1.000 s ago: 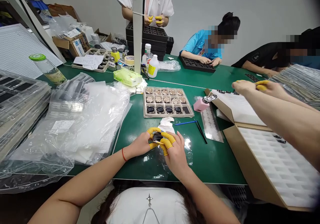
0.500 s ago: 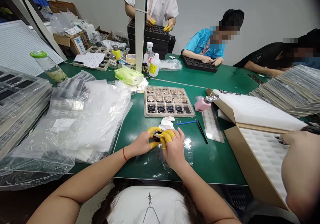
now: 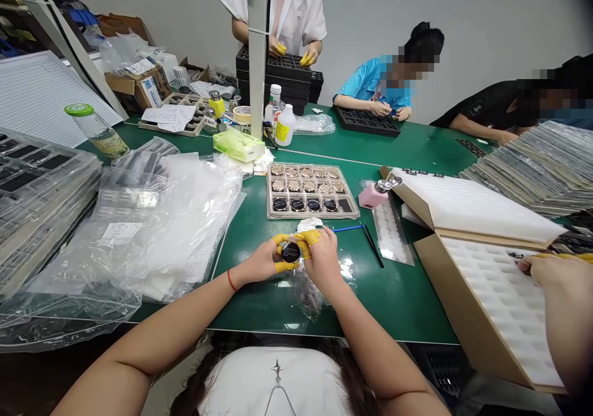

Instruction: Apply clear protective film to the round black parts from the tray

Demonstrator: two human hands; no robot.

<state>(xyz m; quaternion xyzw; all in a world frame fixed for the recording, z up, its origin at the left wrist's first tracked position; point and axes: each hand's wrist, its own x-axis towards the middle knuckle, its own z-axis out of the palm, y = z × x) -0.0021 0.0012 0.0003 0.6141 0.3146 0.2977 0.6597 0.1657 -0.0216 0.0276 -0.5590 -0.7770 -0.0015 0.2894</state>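
Above the table's front part, my left hand (image 3: 264, 260) grips a round black-faced watch case (image 3: 291, 253) by its edge, thumb below and fingers above. Pale lettering on the black face is too small to read. Yellow finger cots cover fingers of both hands. My right hand (image 3: 322, 258) is closed at the right of the watch case, its fingers pinched around what looks like a scrap of white tissue, mostly hidden. Just behind lies crumpled white tissue (image 3: 309, 225). A clear tray (image 3: 311, 216) beyond holds several gold-toned watch cases and a front row of black-faced ones.
A blue stick (image 3: 348, 227), black tweezers (image 3: 372, 246) and a pink pump bottle (image 3: 373, 195) lie to the right. Beyond is a foam-lined carton (image 3: 456, 305), with another person's hand (image 3: 546, 271) over it. Plastic bags (image 3: 171, 230) cover the left. Co-workers handle black trays (image 3: 368, 122) across the table.
The black face of the watch case has turned toward me and is more exposed. My right fingers have lifted off its front to its upper right edge.
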